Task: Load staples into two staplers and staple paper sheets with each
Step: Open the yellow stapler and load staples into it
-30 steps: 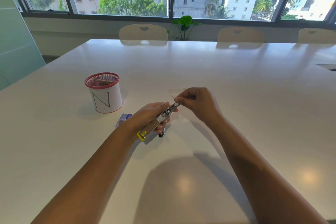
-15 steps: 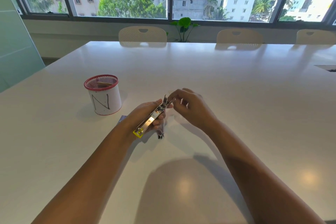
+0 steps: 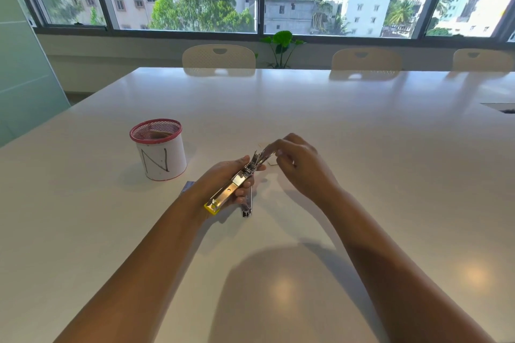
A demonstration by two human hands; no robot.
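My left hand [image 3: 223,175] grips a metal stapler with a yellow end [image 3: 231,186], held slanted above the table. Its hinged top arm [image 3: 264,154] is lifted at the far end, and the fingertips of my right hand [image 3: 299,167] pinch that arm. A second, small metal stapler [image 3: 247,207] lies on the table just under my left hand. A pale sheet of paper [image 3: 271,163] lies flat beneath my right fingers, mostly hidden. A small blue staple box [image 3: 187,186] peeks out to the left of my left wrist.
A white cup with a red mesh rim and a letter N [image 3: 158,150] stands to the left of my hands. The white table [image 3: 362,175] stretches far ahead. Chairs [image 3: 218,60] line its far edge under the windows.
The stapler's far end has tilted upward and its top arm has swung open. My right hand has risen with it, from the stapler's tip to the lifted arm.
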